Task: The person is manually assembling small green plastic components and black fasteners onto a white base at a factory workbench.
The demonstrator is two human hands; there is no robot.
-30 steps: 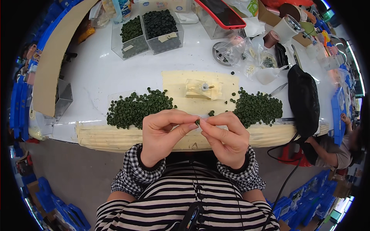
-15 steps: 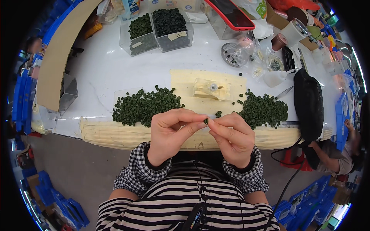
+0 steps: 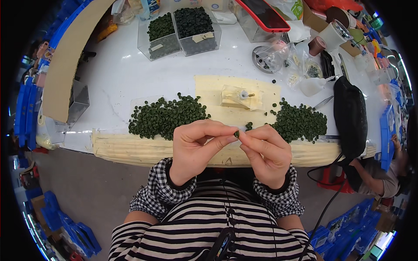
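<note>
Between my two hands, above the table's front edge, is a small dark green round piece point(image 3: 236, 134), button-like in shape. My left hand point(image 3: 198, 145) pinches it from the left with thumb and forefinger. From the other side my right hand point(image 3: 267, 152) closes its thumb and fingertips on the same piece. A large pile of similar green pieces point(image 3: 167, 116) lies beyond my left hand, and a second pile point(image 3: 301, 122) lies beyond my right. Behind the hands, a tape-covered block point(image 3: 237, 98) with a short peg on top rests on a cream sheet point(image 3: 207, 89).
Two clear bins point(image 3: 200, 43) of green and darker pieces stand at the back. A red-cased phone point(image 3: 265, 16) lies on a clear box. Plastic bags, a thread spool point(image 3: 316, 45) and tweezers point(image 3: 323, 102) are at right, near a black padded object point(image 3: 349, 117). Cardboard point(image 3: 65, 65) borders the left.
Both hands keep their pinch on the green piece, which has shifted slightly right and looks a little turned. The whole view has moved slightly.
</note>
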